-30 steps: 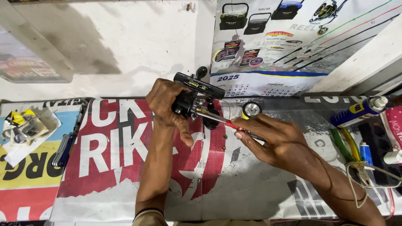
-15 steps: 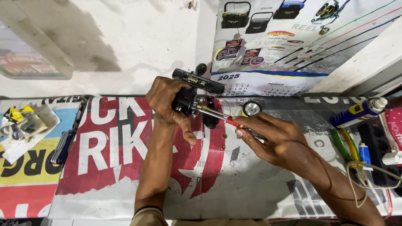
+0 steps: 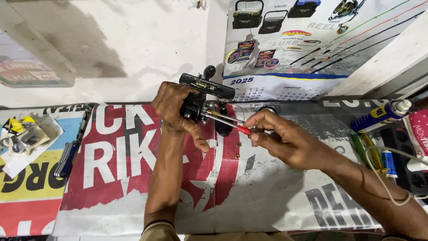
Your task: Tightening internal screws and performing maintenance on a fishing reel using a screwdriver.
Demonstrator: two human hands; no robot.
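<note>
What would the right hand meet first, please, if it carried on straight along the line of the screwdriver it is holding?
The right hand points its red-handled screwdriver up-left; the tip already seems to sit at the black fishing reel gripped by the left hand, so it would meet the reel first.

Black fishing reel (image 3: 203, 100) held above the bench, red-handled screwdriver (image 3: 232, 124) tip against its side.

Single view: head-worn camera, above workbench, looking steeply down and forward. Close range; both forearms enter from bottom edge, left hand (image 3: 176, 109) and right hand (image 3: 285, 143) meeting near frame centre. Bench surface (image 3: 133, 187) with printed banner covering fills lower half; white wall (image 3: 133, 44) and poster (image 3: 312, 44) fill upper half. Frame edges cut bench left and right. No second view; no shared area to record.
</note>
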